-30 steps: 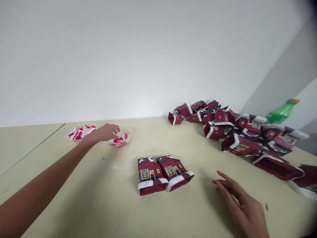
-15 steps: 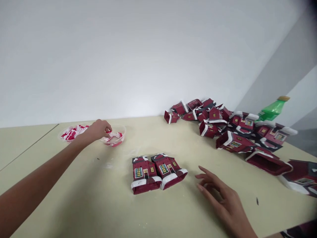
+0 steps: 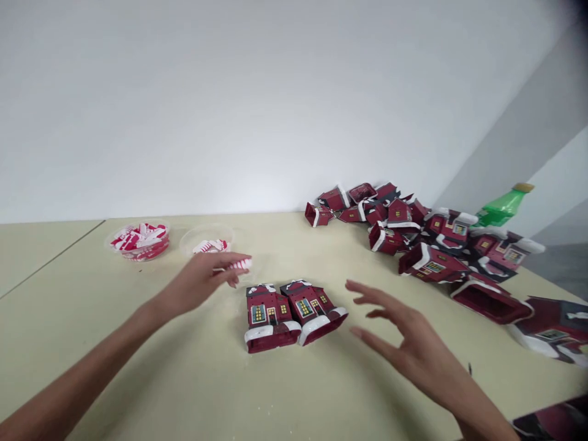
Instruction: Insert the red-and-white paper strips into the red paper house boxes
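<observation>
Between the fingertips of my left hand (image 3: pixel 199 280) is a small red-and-white striped piece (image 3: pixel 241 264), held above the table left of the two houses. My right hand (image 3: pixel 404 337) hovers to their right, fingers spread and nothing in them. The left toy house (image 3: pixel 271 315) and the right toy house (image 3: pixel 312 309) lie side by side, dark red with painted yellow windows and white snowy rims. Their open bases face me. Behind my left hand stands a clear plastic bowl (image 3: pixel 184 240) with a few red-and-white pieces in it.
Another clear bowl (image 3: pixel 158 250), fuller with red-and-white pieces, stands at the far left. A pile of similar red houses (image 3: pixel 436 263) spreads across the table's right side. A green bottle (image 3: pixel 503 207) with an orange cap leans behind it. A wall (image 3: pixel 257 110) rises behind the table.
My left hand has left the nearer bowl, moving right and toward me with a striped piece in its fingers. My right hand has shifted slightly up and left, its fingers spread wider.
</observation>
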{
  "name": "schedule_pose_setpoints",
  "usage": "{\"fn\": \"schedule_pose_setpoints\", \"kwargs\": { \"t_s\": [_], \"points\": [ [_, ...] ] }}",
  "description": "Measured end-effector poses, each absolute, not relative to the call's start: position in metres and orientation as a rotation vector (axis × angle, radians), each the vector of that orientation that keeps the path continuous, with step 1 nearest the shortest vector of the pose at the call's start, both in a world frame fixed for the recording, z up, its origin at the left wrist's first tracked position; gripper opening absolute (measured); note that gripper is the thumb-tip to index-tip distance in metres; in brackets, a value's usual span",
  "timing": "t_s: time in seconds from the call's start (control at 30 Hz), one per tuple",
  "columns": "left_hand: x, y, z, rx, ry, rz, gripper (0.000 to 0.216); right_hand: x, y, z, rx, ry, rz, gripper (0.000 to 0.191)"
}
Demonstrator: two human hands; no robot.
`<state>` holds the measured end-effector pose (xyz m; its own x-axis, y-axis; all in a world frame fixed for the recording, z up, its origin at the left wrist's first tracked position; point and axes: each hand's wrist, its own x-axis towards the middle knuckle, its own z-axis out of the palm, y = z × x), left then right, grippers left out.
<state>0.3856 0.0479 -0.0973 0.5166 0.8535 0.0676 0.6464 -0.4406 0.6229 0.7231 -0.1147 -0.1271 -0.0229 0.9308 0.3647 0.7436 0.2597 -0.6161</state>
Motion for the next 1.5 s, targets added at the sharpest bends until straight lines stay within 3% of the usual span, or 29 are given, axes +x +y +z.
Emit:
{"fn": "schedule_pose_setpoints", "kwargs": {
  "t_s": [0.1, 0.23, 0.5, 0.67, 0.87, 1.03, 1.13, 1.5],
  "points": [
    [0.407, 0.023, -0.117, 1.904, 1.002, 0.626, 0.035, 0.702, -0.094, -0.094, -1.447, -1.798, 0.263, 0.039],
    [0.417, 0.012, -0.134, 1.480, 0.840, 0.881, 0.026, 0.662, -0.051, -0.084, -1.083, -2.018, 0.521, 0.036],
    [0.415, 0.005, -0.152, 1.097, 0.586, 1.039, 0.047, 0.612, -0.013, -0.096, -0.626, -1.891, 0.843, 0.017],
    [0.418, 0.004, -0.154, 1.012, 0.531, 1.098, 0.049, 0.594, -0.009, -0.103, -0.585, -1.701, 1.091, 0.024],
    [0.410, -0.006, -0.158, 1.165, 0.639, 1.116, 0.045, 0.604, -0.003, -0.102, -0.812, -1.806, 0.803, 0.013],
    [0.394, -0.017, -0.174, 1.714, 0.865, 0.952, 0.101, 0.619, -0.009, -0.097, -1.190, -2.323, 0.487, 0.010],
    [0.393, -0.017, -0.180, 1.808, 0.954, 0.807, 0.121, 0.617, -0.013, -0.106, -1.256, -2.417, 0.432, 0.012],
    [0.393, -0.013, -0.182, 1.859, 0.980, 0.720, 0.109, 0.631, -0.021, -0.120, -1.131, -2.276, 0.410, 0.017]
  ]
}}
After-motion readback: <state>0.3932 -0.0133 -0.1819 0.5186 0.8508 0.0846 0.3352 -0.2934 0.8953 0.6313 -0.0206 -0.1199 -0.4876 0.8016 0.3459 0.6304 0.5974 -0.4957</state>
